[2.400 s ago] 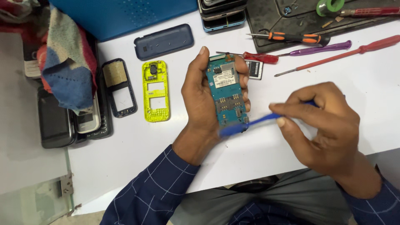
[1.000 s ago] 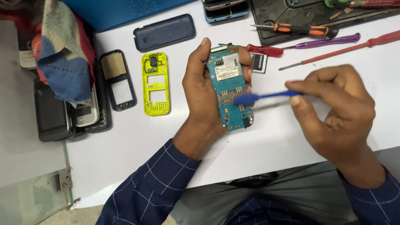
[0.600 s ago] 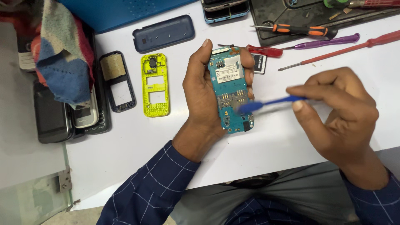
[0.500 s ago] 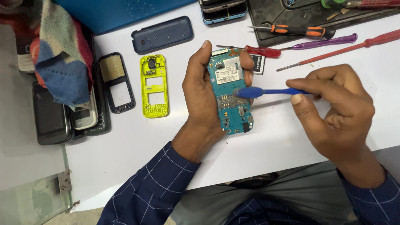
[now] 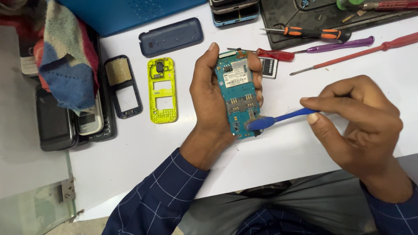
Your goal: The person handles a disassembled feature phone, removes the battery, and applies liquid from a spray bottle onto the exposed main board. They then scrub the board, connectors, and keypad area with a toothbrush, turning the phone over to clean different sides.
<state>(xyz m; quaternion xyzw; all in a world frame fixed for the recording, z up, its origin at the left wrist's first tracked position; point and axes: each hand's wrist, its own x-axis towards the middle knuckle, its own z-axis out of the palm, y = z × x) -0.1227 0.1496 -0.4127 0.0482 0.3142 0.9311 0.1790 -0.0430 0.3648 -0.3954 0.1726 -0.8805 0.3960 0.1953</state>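
Left hand has a closed grip on the board, held above the worktop. Right hand pinches the brush, bristles on the board's lower end. Judged step: brushing the board clean; next strokes call for light pressure and a steady board.

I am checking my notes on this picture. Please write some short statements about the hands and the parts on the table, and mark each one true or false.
1. The left hand holds a blue circuit board. True.
2. The right hand holds a red screwdriver. False: it holds a blue brush.
3. The brush head touches the lower end of the board. True.
4. The yellow frame lies on the cloth. False: it lies on the white table.
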